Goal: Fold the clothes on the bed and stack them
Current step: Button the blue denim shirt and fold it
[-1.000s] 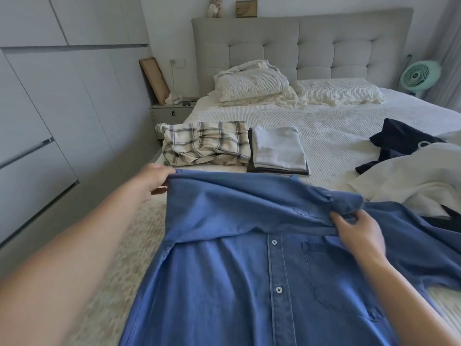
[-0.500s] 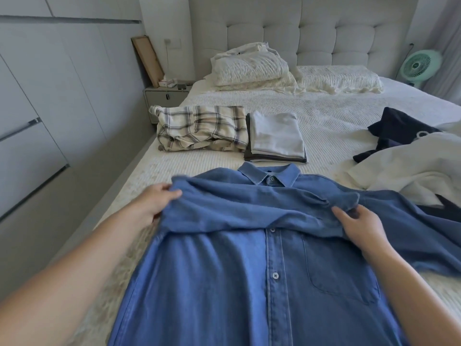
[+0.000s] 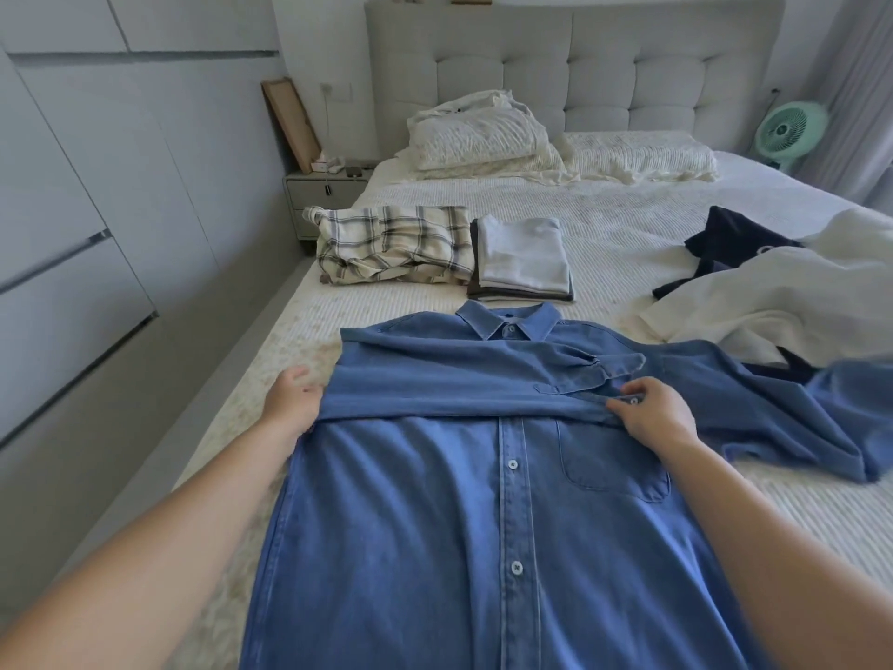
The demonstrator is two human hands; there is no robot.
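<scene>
A blue denim shirt (image 3: 459,524) lies buttoned and face up on the bed (image 3: 628,224), collar away from me. Its left sleeve is folded across the chest as a band. My left hand (image 3: 292,403) holds the fold at the shirt's left edge, fingertips tucked under the cloth. My right hand (image 3: 652,415) pinches the sleeve's cuff end above the chest pocket. The other sleeve trails off to the right. Beyond the collar lie a folded plaid shirt (image 3: 391,246) and a stack of folded grey and dark clothes (image 3: 524,261).
Unfolded white cloth (image 3: 783,292) and a dark navy garment (image 3: 734,239) are heaped at the right. Pillows (image 3: 483,137) lie against the headboard. A nightstand (image 3: 324,186) stands by the bed's left side, wardrobe doors (image 3: 96,210) run along the left, and a green fan (image 3: 787,130) is at the far right.
Both hands have lowered the folded sleeve flat onto the shirt's chest. The collar, hidden a second ago behind the lifted cloth, now shows.
</scene>
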